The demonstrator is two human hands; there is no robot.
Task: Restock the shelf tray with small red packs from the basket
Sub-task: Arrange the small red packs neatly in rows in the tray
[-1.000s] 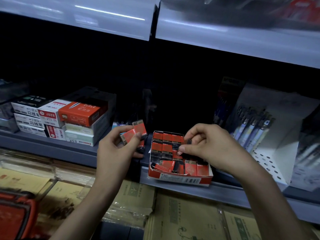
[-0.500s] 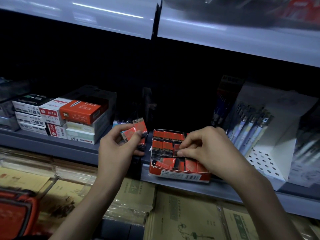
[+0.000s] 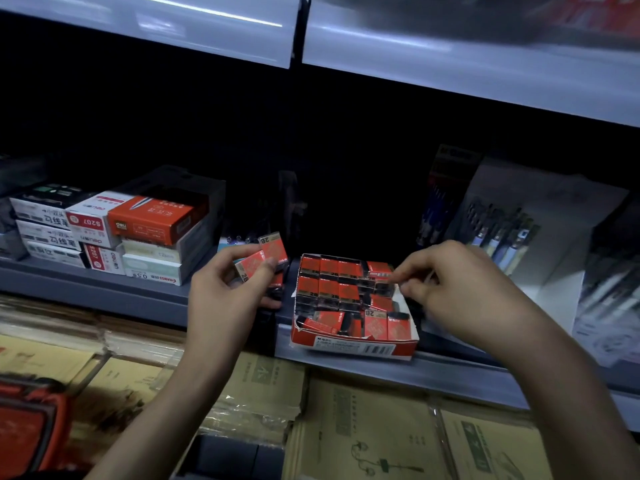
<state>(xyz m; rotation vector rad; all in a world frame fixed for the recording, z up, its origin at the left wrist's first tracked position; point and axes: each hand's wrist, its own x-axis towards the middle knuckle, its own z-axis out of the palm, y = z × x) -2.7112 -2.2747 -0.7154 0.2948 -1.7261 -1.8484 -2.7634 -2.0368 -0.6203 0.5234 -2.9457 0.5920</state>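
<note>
a red cardboard tray [image 3: 353,346] sits at the front edge of the grey shelf [image 3: 104,292]. it is full of small red packs [image 3: 329,268] in rows. most stand neat, and a few at the front left lie tipped over. they say "2b". the left hand [image 3: 221,299] grips a few small red packs just left of the tray, long sides pointing up and away. the right hand [image 3: 460,292] pinches one pack at the tray's back right. white and red boxes [image 3: 90,220] far left say "deli" and "s207".
</note>
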